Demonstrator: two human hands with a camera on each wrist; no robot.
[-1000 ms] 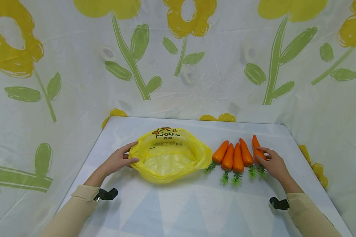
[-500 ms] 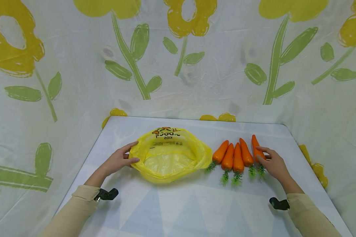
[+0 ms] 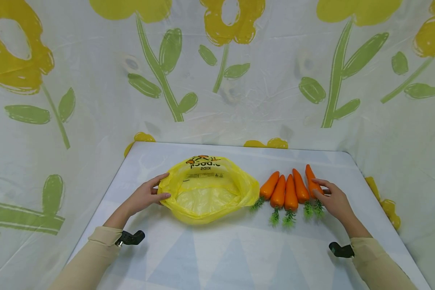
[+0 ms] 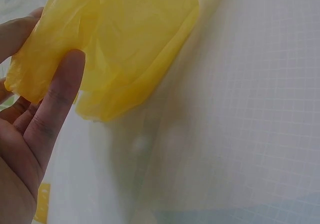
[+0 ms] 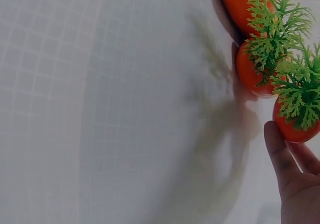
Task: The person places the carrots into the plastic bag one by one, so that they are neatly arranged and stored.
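Note:
In the head view a yellow plastic bag (image 3: 192,215) with dark print stands with its mouth spread wide. My left hand (image 3: 143,196) pinches the bag's left rim, the thumb inside the mouth and the fingers outside, as the left wrist view also shows. Right of the bag lie several orange toy carrots (image 3: 291,193) with green leafy tops, side by side, tips pointing away from me. My right hand (image 3: 335,200) holds the rightmost carrot (image 3: 310,175) by its thick end. In the right wrist view, thumb and fingers touch that carrot's end (image 5: 286,126) just under the leaves.
The white table (image 3: 217,257) has pale blue triangles on it. A fabric wall (image 3: 261,108) printed with yellow flowers and green leaves encloses its back and sides. Black wrist cameras sit at both cuffs.
The rightmost carrot's tip has shifted slightly left with my right hand, toward the neighbouring carrot. The left hand and the bag stay as they were.

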